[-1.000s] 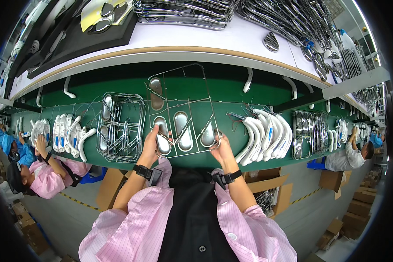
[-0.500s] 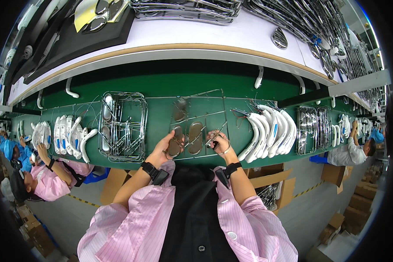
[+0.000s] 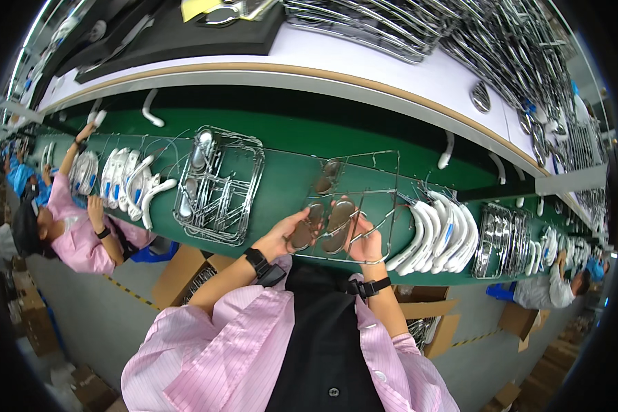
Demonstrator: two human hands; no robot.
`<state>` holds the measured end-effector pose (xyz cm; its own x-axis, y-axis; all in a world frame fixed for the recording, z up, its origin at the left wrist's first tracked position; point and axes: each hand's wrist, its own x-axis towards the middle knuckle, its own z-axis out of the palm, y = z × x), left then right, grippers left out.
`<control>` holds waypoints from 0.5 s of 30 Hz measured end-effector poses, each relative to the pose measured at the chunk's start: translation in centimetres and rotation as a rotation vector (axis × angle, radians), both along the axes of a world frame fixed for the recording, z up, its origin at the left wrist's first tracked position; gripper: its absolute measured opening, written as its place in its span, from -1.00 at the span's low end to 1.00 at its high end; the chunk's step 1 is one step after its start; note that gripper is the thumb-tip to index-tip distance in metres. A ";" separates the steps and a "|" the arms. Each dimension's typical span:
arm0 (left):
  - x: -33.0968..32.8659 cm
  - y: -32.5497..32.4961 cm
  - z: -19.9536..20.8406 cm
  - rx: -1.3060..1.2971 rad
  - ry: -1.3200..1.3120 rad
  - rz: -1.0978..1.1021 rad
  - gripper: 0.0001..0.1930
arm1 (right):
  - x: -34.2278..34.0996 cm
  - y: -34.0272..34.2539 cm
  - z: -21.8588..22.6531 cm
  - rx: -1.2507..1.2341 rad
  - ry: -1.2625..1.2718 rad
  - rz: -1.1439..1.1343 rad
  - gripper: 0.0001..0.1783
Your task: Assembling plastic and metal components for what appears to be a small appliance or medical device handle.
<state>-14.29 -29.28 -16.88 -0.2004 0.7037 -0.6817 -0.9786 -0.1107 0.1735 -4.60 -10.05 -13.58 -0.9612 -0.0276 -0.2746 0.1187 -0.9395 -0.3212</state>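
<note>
A thin chrome wire frame (image 3: 395, 206) with oval, brownish mirror-like plates stands in front of me over the green bench. My left hand (image 3: 279, 237) is closed round one oval plate (image 3: 302, 232) at the frame's near left. Beside it my right hand (image 3: 366, 240) grips another oval plate (image 3: 338, 225), with its fingers partly behind the plate and the frame's wires in front of the palm. A third oval plate (image 3: 327, 176) sits farther back, touched by neither hand. Whether the plates are fixed to the wires cannot be made out.
Left on the green bench (image 3: 281, 178) lies a stack of chrome wire frames (image 3: 255, 185); white curved handles (image 3: 127, 178) sit beyond it. More white handles (image 3: 426, 233) with thin wires fan out at right. A shelf edge (image 3: 323, 75) overhangs the bench. Co-workers sit at both sides.
My right hand has left the small part at the frame's right and now grips the middle oval plate. The view has shifted and tilted. The co-worker at left has raised an arm.
</note>
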 end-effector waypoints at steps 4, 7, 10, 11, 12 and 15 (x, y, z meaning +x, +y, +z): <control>0.1 0.1 0.5 0.076 -0.034 -0.004 -0.56 | 0.8 0.1 -1.1 0.092 0.041 -0.030 -0.53; 0.6 0.2 0.6 0.094 0.096 0.042 -0.57 | 1.5 0.1 -3.0 0.124 -0.034 -0.099 -0.59; -0.1 0.5 3.6 -0.054 0.374 0.191 -0.59 | 1.8 0.2 -4.5 0.313 -0.279 -0.260 -0.68; -0.4 0.2 3.7 -0.069 0.393 0.241 -0.58 | 2.5 0.5 -4.8 0.255 -0.228 -0.149 -0.69; -0.7 0.0 3.4 -0.082 0.408 0.272 -0.59 | 2.3 0.5 -3.6 0.196 -0.176 -0.038 -0.70; -0.9 -0.3 3.6 -0.118 0.440 0.262 -0.57 | 2.2 -1.0 0.1 0.247 -0.326 -0.057 -0.58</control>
